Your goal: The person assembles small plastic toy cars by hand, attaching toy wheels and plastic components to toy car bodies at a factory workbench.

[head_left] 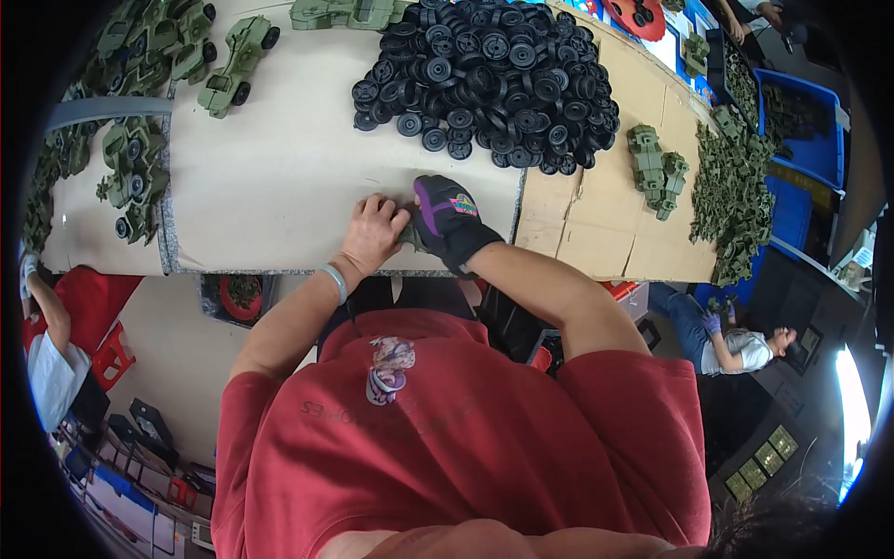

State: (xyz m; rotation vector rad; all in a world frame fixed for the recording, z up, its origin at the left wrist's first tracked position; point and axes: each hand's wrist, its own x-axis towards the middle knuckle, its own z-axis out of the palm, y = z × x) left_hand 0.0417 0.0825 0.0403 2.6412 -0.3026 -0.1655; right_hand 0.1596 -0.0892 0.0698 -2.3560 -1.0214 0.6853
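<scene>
My bare left hand [375, 233], with a pale band at the wrist, curls its fingers at the front edge of the table. Beside it is my right hand [453, 222] in a black and purple glove, its fingers bent inward. Both close on a green plastic toy part [411, 239], mostly hidden by the hands; I cannot make out its full shape. Beyond the hands lies a large heap of black toy wheels [498, 79]. A green toy vehicle [233, 70] with black wheels sits at the far left.
More green toy vehicles [136, 177] crowd the left side. Green vehicle bodies [656, 172] lie on cardboard [559, 219] at right, near a pile of small green parts [736, 200]. Blue crates [805, 121] stand beyond. Co-workers are at the left and right [745, 349].
</scene>
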